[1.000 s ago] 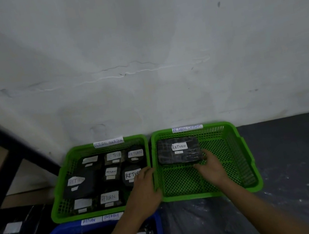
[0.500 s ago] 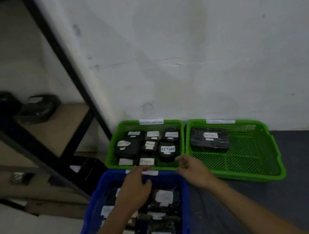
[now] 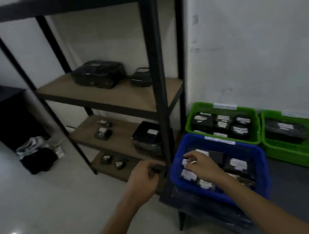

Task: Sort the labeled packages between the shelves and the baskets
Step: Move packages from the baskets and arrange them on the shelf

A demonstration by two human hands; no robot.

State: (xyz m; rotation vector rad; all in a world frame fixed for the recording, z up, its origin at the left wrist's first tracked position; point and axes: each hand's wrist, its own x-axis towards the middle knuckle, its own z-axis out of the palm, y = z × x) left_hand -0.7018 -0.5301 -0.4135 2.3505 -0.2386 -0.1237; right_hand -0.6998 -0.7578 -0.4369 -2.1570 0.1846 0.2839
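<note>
Much of this is blurry. The left hand point(image 3: 143, 178) hangs in front of the lowest board of the black shelves point(image 3: 158, 75), fingers curled in; something dark sits at its fingertips, but I cannot tell if they hold it. The right hand point(image 3: 201, 165) is down in the blue basket point(image 3: 193, 136), fingers bent onto a white-label package point(image 3: 186, 161) — gripping or only touching, I cannot tell. More packages point(image 3: 237, 164) fill that basket and the near green basket point(image 3: 197, 106); their words are too smeared to read. The far green basket point(image 3: 299, 158) is cut off at the right edge; it holds one flat package point(image 3: 284, 127). A shelf post hides part of a shelf package point(image 3: 148, 138). The baskets sit on a dark sheet point(image 3: 305, 193) by a white wall point(image 3: 259, 38); the floor point(image 3: 33, 218) is pale, shiny tile.
</note>
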